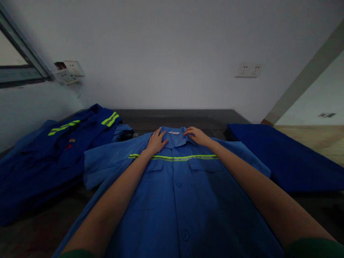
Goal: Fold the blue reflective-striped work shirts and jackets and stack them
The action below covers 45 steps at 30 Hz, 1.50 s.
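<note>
A blue short-sleeved work shirt (pixel 161 193) lies spread out, front side up, with its collar at the far end. A yellow-green and grey reflective stripe crosses its chest above two flap pockets, and buttons run down the middle. My left hand (pixel 156 141) rests flat on the left side of the collar, fingers spread. On the collar's other side, my right hand (pixel 197 135) lies with fingers slightly bent and apart, touching the cloth. A small white label (pixel 174 133) shows inside the neck between both hands.
Darker blue garments with reflective strips (pixel 88 132) lie heaped at the left. At the right is a flat, folded dark blue cloth (pixel 279 157). The dark table (pixel 172 116) meets a white wall (pixel 166 53) with sockets (pixel 248 70). A window frame (pixel 24 43) is at upper left.
</note>
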Motion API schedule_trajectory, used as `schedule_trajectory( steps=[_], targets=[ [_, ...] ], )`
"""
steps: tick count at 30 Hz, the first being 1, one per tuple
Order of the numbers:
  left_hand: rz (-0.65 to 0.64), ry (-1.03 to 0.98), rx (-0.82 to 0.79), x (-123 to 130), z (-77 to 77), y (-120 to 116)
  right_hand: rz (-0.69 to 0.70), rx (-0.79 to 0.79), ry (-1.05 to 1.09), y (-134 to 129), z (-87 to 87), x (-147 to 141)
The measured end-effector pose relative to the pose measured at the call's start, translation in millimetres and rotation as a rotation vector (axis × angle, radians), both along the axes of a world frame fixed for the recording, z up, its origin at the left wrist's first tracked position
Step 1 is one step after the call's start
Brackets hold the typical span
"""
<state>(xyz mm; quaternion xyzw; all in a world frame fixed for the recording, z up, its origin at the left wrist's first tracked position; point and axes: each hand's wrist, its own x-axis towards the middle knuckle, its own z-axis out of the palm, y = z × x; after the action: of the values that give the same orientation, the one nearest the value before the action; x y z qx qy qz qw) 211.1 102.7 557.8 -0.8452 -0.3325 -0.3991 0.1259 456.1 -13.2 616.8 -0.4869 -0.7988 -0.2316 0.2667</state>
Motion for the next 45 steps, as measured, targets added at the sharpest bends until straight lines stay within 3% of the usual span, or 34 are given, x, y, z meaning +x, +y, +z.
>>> schedule_trajectory(
  steps=[7,10,16,19,21,24,28,32,40,45],
  targets=[
    [-0.02,0.173,-0.044,-10,1.5,1,-0.189,0.044,-0.123,7,-38.9,-17],
    [-0.015,0.201,-0.081,-15,3.5,-2,-0.221,0.044,-0.114,8,-47.5,-17],
    [-0.014,0.033,0.06,-7,19.9,-34,-0.119,0.088,0.054,9,-39.3,-10],
    [-0.176,0.03,0.062,12,25.9,-62,-0.094,0.114,0.182,12,-32.7,-8],
    [-0.255,0.135,0.042,26,22.7,-78,-0.077,0.105,0.219,15,-31.1,-8],
    [-0.191,0.234,0.082,37,11.9,-91,-0.067,0.11,0.244,17,-34.1,-10],
    [-0.102,0.252,0.142,37,5.2,-97,-0.097,0.123,0.232,16,-43.0,-10],
    [-0.113,0.158,0.198,33,7.6,-98,-0.141,0.132,0.222,15,-47.4,-9],
    [-0.191,0.003,0.068,32,7.6,-96,-0.164,0.137,0.208,13,-47.8,-8],
    [-0.126,0.097,0.093,33,8.1,-106,-0.168,0.178,0.25,11,-46.1,-11]
  ],
)
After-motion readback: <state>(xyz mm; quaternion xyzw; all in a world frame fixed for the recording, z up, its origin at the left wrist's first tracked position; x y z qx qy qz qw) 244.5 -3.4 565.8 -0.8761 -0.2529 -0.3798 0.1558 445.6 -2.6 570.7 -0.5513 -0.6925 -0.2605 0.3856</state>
